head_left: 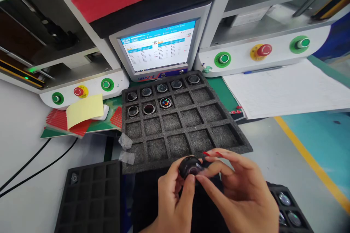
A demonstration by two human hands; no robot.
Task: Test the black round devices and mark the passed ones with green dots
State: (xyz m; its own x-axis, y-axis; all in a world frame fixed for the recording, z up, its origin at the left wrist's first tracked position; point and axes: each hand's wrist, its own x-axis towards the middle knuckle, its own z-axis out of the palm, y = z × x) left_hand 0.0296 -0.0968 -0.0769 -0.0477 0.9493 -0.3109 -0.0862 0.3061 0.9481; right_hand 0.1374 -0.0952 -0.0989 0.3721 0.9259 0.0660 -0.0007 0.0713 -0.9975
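My left hand (175, 196) holds a round black watch case (188, 165) between thumb and fingers, in front of the big foam tray. At the watch's right edge, the thumb and index finger of my right hand (237, 189) are pinched together; a faint translucent bit shows there, too blurred to name. The other right fingers, with red nails, are raised. Beyond my hands lies the grey foam tray (186, 127), with several round watch cases in its two far rows. One watch (165, 102) among them has a lit, coloured display.
Two clear film pieces (127, 157) lie on the tray's left edge. A darker foam tray (93, 196) sits lower left, another tray with watch parts (294, 218) lower right. Behind stand a monitor (161, 47) and machines with buttons (224, 59). Paper sheets (290, 91) lie right.
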